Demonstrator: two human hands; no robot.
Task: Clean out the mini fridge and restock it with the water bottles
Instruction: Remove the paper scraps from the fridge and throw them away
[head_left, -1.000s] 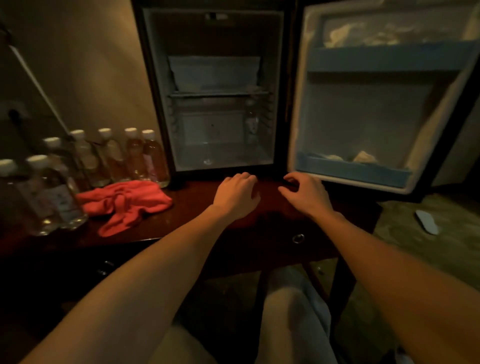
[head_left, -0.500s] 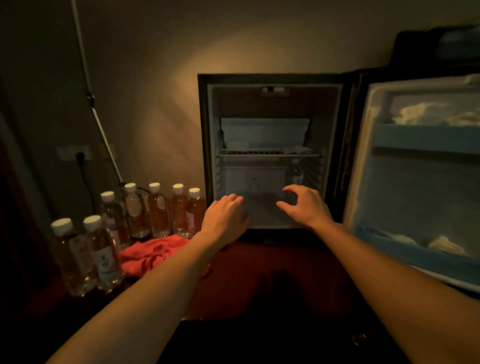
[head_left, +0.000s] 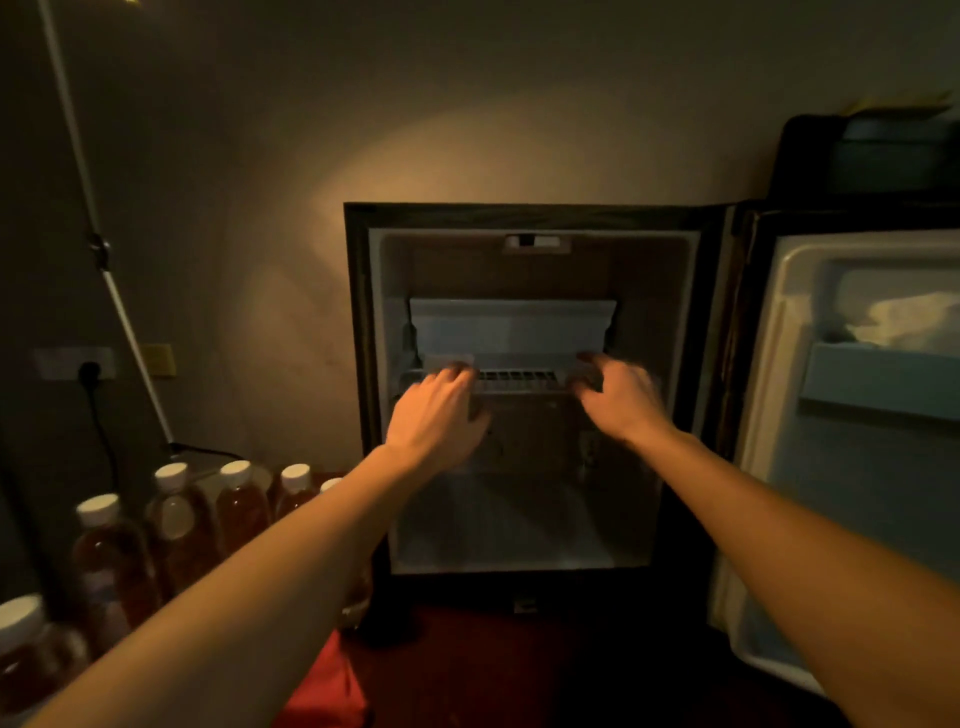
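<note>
Mini fridge (head_left: 524, 218), dark-cased with its door swung open at 3 o'clock, being cleared.
Both hands have risen from the red-brown tabletop to the white wire shelf (head_left: 517, 375): left hand (head_left: 436, 415) and right hand (head_left: 618, 397) curl at its front edge, grip uncertain through blur, likely lifting it out. White-capped clear plastic water bottles (head_left: 179, 525) wait at 8 o'clock.

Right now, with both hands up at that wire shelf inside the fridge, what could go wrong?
If the wire shelf gets pulled out, the pale tray above it might tip or slide.

The left hand and right hand are blurred, so their grip is unclear; a slip seems possible.

The left forearm passes close over the bottles and could knock one.
</note>
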